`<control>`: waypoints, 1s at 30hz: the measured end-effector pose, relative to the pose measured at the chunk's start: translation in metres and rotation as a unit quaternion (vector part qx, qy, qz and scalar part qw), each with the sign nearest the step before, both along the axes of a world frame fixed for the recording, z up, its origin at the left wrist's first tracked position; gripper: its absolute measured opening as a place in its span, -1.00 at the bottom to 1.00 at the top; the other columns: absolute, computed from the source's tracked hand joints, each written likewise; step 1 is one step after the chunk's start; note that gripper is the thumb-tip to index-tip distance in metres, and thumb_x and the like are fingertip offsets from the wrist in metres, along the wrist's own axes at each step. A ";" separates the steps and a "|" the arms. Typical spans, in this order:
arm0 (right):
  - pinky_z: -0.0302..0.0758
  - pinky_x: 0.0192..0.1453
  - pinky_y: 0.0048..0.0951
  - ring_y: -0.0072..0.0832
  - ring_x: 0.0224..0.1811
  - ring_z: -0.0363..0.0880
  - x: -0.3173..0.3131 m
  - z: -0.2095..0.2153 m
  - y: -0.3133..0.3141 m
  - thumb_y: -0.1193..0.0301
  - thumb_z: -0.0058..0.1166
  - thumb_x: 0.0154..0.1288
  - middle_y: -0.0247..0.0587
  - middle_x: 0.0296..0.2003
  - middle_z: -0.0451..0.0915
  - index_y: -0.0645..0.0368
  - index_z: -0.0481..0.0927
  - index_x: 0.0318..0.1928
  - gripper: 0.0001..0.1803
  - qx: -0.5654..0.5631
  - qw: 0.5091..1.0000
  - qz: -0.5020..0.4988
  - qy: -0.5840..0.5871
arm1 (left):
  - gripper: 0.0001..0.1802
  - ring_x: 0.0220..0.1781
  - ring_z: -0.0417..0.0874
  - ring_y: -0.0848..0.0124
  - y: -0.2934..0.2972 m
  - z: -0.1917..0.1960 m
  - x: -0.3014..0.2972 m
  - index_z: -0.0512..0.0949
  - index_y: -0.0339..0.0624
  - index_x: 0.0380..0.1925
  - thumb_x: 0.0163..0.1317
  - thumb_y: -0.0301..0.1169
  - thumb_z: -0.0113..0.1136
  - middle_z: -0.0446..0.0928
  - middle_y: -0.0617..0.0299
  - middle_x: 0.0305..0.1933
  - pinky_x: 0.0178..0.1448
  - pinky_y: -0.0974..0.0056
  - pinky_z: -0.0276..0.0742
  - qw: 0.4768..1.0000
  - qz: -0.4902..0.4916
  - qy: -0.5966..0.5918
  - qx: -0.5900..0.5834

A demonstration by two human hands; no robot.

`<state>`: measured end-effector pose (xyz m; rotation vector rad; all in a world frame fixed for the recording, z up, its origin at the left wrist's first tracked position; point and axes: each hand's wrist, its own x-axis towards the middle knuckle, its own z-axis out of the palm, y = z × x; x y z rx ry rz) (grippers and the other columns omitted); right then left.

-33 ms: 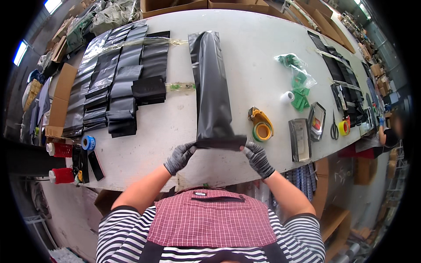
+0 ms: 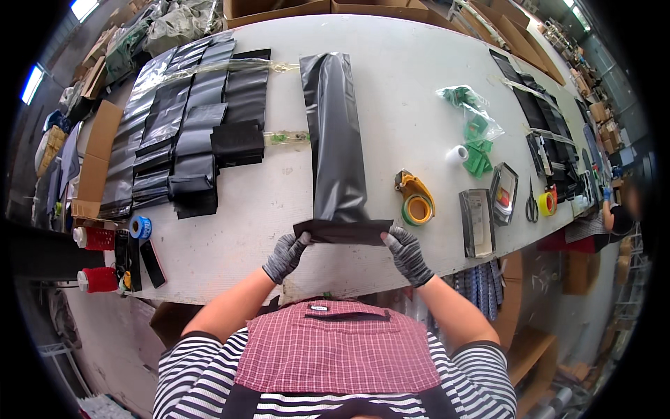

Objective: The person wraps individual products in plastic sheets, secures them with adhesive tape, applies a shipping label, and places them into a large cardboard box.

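A long black plastic bag (image 2: 338,140) lies lengthwise on the white table (image 2: 412,91), its far end flat. Its near end forms a wide dark flap (image 2: 342,232), stretched sideways between my hands. My left hand (image 2: 285,257), in a grey glove, pinches the flap's left corner. At the right corner my right hand (image 2: 407,255), gloved alike, grips with thumb and fingers. The fingers beneath the flap are partly hidden. Just right of the bag lies a yellow tape dispenser (image 2: 417,199).
Stacks of black bags (image 2: 195,133) cover the left side, under clear tape. Green pieces in a clear bag (image 2: 478,129), a white roll (image 2: 458,154), two small boxes (image 2: 477,223) and scissors (image 2: 532,204) lie right. Red spools (image 2: 96,239) stand left. Another person (image 2: 614,213) works far right.
The near flap has spread wider to the left and come slightly toward me. My left hand now shows its thumb on the flap's corner. The right hand has barely moved.
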<state>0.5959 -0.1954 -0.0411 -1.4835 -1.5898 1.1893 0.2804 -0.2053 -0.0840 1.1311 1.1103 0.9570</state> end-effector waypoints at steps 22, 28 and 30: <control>0.55 -0.13 -0.32 -0.28 -0.34 0.61 0.174 -0.006 0.009 0.47 0.14 0.23 -0.12 -0.36 0.64 0.12 0.60 -0.25 -0.92 0.207 0.929 -0.267 -0.149 | 0.17 0.54 -0.13 -0.30 0.032 0.053 0.128 0.04 0.00 0.48 -0.10 0.00 0.48 -0.23 -0.29 0.55 0.56 -0.09 -0.02 0.838 -0.034 0.526 0.139; 0.55 -0.03 -0.22 -0.15 -0.17 0.65 0.291 -0.031 0.004 0.29 0.28 0.17 0.02 -0.25 0.66 0.16 0.59 -0.18 -0.73 -0.063 0.912 -0.268 -0.306 | 0.24 0.55 -0.14 -0.24 0.032 0.049 0.136 -0.01 -0.01 0.49 -0.21 -0.18 0.52 -0.25 -0.29 0.54 0.58 0.01 -0.03 0.837 -0.026 0.537 0.106; 0.54 0.03 -0.17 -0.09 -0.09 0.64 0.290 -0.046 0.007 0.24 0.33 0.13 0.06 -0.21 0.66 0.16 0.60 -0.17 -0.66 -0.080 0.898 -0.239 -0.360 | 0.23 0.56 -0.12 -0.20 0.026 0.047 0.126 0.00 0.00 0.49 -0.21 -0.21 0.52 -0.26 -0.27 0.54 0.58 0.04 -0.01 0.843 -0.032 0.528 0.101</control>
